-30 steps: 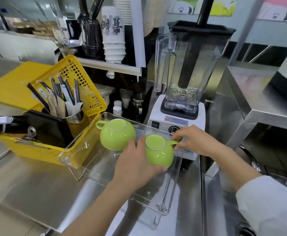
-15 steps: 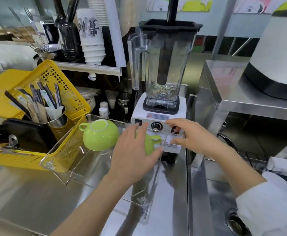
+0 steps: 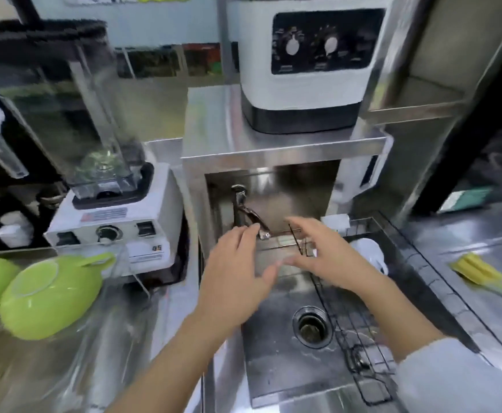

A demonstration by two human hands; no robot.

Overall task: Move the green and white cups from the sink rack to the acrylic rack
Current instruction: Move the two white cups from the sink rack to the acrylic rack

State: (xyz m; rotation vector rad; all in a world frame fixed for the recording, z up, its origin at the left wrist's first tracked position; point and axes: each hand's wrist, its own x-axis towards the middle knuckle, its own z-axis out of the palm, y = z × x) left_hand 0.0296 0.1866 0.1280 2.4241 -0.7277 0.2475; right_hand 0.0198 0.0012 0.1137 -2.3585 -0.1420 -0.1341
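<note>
Your left hand and right hand are spread wide and empty; a hasty grab risks knocking the white cup against the sink rack.

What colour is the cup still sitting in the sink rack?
White. The cup shows behind the right hand in the head view.

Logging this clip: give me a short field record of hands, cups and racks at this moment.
left hand: open, empty, over the sink
right hand: open, empty, near the sink rack
green cups: two, upside down on the acrylic rack
white cup: in the sink rack, partly hidden by the right hand
image: motion-blurred
</note>
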